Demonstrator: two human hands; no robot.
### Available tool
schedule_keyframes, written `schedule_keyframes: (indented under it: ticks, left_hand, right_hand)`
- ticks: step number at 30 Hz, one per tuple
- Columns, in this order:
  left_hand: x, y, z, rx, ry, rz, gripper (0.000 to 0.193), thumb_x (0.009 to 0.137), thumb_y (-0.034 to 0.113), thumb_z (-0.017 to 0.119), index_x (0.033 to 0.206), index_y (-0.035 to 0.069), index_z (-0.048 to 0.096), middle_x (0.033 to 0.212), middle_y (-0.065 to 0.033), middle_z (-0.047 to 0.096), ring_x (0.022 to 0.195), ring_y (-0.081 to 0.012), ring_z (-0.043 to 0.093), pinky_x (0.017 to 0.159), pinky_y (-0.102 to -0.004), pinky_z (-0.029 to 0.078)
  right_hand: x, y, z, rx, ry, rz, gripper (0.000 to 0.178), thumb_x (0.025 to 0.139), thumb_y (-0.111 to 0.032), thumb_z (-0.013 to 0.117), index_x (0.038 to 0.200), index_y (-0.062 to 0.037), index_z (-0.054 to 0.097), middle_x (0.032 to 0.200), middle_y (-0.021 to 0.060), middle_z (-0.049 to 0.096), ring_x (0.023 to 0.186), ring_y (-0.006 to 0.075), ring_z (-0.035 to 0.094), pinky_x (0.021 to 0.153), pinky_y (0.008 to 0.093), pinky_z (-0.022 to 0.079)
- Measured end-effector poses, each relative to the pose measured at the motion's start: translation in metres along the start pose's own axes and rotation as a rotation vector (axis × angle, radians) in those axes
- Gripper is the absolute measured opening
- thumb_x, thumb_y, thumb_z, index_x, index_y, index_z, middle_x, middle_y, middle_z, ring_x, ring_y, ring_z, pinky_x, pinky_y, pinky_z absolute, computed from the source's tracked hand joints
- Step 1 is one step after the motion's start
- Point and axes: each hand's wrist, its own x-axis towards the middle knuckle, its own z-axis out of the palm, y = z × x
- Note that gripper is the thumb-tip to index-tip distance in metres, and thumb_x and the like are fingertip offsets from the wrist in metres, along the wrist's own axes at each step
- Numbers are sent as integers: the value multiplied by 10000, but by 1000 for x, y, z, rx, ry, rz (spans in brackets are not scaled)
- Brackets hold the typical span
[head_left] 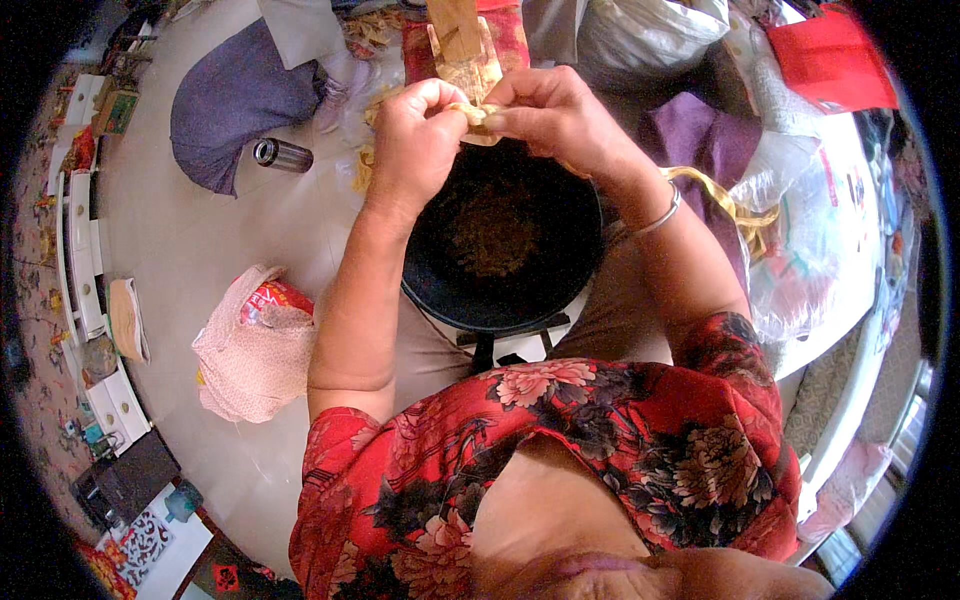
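Observation:
My left hand (413, 145) and my right hand (562, 115) meet at the top middle, thumbs and fingers pinched together. Between their fingertips is a small pale-yellow strip (472, 113), perhaps straw or husk; its far side is hidden by the fingers. Just beyond the hands a wooden board (455, 35) with a notched end points towards me. A large round black pan (500, 290) lies below the hands, its bottom brownish. Past my right wrist, which wears a silver bangle (665, 208), a long yellow strip (735, 205) trails to the right.
At left stand a dark blue cloth-covered shape (235, 110), a glass tumbler (283, 155) lying on the floor, and a pink bag (250, 360). Yellow scraps (362, 170) lie near the board. On the right are a clear plastic bag (810, 270), purple cloth (705, 135) and a red bag (832, 62).

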Motion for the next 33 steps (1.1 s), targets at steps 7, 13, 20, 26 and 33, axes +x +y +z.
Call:
schedule_keyframes:
  ticks: [7,13,20,26,33]
  left_hand:
    - [1,5,5,425,142,471,101,709,54,628,719,6,540,581,-34,551,516,-73,505,463,-243,415]
    - [-4,17,-8,559,-145,482,167,736,134,637,689,2,546,596,-41,562,538,-91,526,491,-251,427]
    - [-7,17,-26,-655,-439,-62,303,815,222,552,560,71,490,443,25,411,371,-60,417,355,-182,325]
    - [-3,16,-43,-97,-410,33,272,811,252,564,638,44,533,468,-4,460,414,-80,458,398,-203,348]
    - [-11,13,-17,648,-218,532,210,800,199,547,911,20,544,772,-112,572,731,-221,569,670,-329,450]
  right_hand:
    - [10,18,-15,762,-268,180,106,830,-139,549,864,-42,573,533,-75,353,409,30,270,372,180,213]
    - [7,8,-8,448,-126,163,139,835,-178,548,862,-43,569,576,-48,414,438,40,318,378,181,233]
    - [-2,-13,-15,200,29,-17,180,828,-206,543,831,-33,591,567,-35,474,455,44,398,378,182,290]
    - [4,2,-29,45,9,-87,135,799,-135,573,750,-13,603,589,-1,518,477,72,475,372,215,388]
    - [5,6,-3,-123,-50,-100,119,788,-163,606,764,-47,606,602,-39,514,497,26,426,414,176,353]
